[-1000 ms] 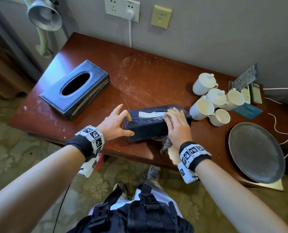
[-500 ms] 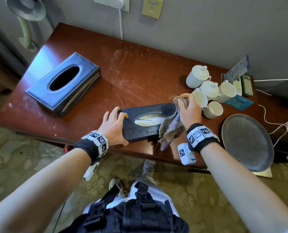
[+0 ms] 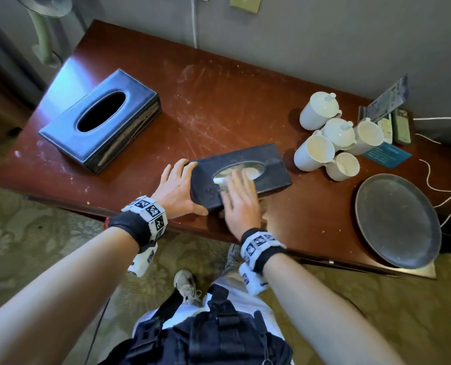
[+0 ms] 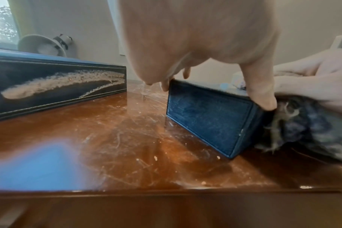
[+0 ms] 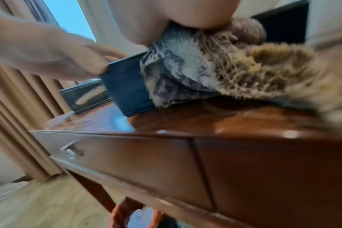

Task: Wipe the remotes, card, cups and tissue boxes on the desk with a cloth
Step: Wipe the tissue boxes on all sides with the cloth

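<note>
A dark, flat rectangular tissue box (image 3: 241,173) with an oval opening showing white tissue lies near the front edge of a scratched reddish-brown wooden desk (image 3: 219,101), and everything here is placed in relation to it. The person's left hand (image 3: 178,189) grips the box's left end: the fingers curl over the far top edge while the thumb presses the near side, which the left wrist view shows clearly. The right hand (image 3: 238,201) lies flat on the box's near top edge with straight fingers spread, pressing a shaggy grey and brown cloth (image 5: 215,74) against the front face; in the head view the hand hides most of the cloth, while the right wrist view shows it bunched under the palm and trailing onto the desk. Well to the left of the box and further back sits a larger dark blue leather tissue box (image 3: 100,121) with an empty oval slot, its long side marked by pale dusty smears. Just to the right of the held box stands a cluster of five white ceramic cups (image 3: 332,135), two of them lidded. Beyond the cups, against the wall, lie slim remotes (image 3: 400,126), a leaning printed card (image 3: 389,100) and a flat teal card (image 3: 387,154). Right of the box and nearer the desk's front rests a round dark grey tray (image 3: 396,219).
</note>
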